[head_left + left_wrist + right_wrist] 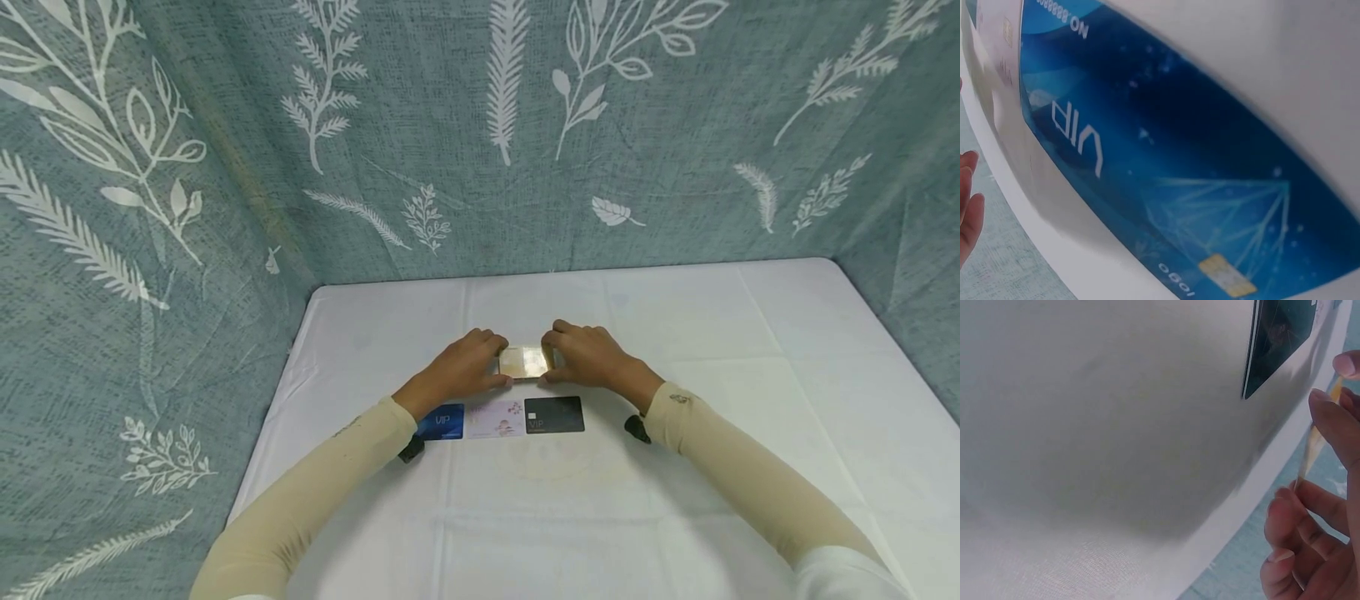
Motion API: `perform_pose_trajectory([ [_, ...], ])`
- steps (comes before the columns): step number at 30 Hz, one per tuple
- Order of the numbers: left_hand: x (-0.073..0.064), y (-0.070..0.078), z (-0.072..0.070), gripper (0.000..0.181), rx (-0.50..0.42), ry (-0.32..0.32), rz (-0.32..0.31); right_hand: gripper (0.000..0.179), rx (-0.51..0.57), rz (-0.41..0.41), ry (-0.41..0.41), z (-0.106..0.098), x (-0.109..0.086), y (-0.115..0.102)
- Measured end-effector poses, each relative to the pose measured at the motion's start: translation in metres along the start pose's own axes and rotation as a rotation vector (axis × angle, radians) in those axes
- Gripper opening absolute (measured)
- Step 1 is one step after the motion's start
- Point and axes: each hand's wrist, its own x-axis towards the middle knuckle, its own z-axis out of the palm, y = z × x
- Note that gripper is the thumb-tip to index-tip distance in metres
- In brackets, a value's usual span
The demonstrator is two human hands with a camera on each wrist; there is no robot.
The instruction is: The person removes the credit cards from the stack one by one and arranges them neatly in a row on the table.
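Observation:
Both hands hold a shiny gold-coloured card (pixel 522 362) just beyond a row of cards. My left hand (pixel 471 364) grips its left end, and my right hand (pixel 588 357) grips the right end, thumbs nearer me and fingers on the far side. The right wrist view shows the gold card (pixel 1311 447) nearly edge-on between the fingers (pixel 1310 540) and thumb. Nearer me lie a blue VIP card (pixel 444 422), a pale pink floral card (pixel 494 419) and a black VIP card (pixel 554 415), side by side. My left forearm partly covers the blue one.
A white cloth covers the table (pixel 675 517). Blue-green curtains (pixel 450 125) with white leaf prints hang behind it and at both sides. Dark wrist-camera pieces (pixel 637 429) sit under each wrist.

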Motion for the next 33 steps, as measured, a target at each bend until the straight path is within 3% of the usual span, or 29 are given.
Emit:
perform_pose_trajectory([
  [33, -0.009, 0.015, 0.003, 0.056, -0.024, -0.007, 0.033, 0.057, 0.012, 0.017, 0.010, -0.004, -0.023, -0.005],
])
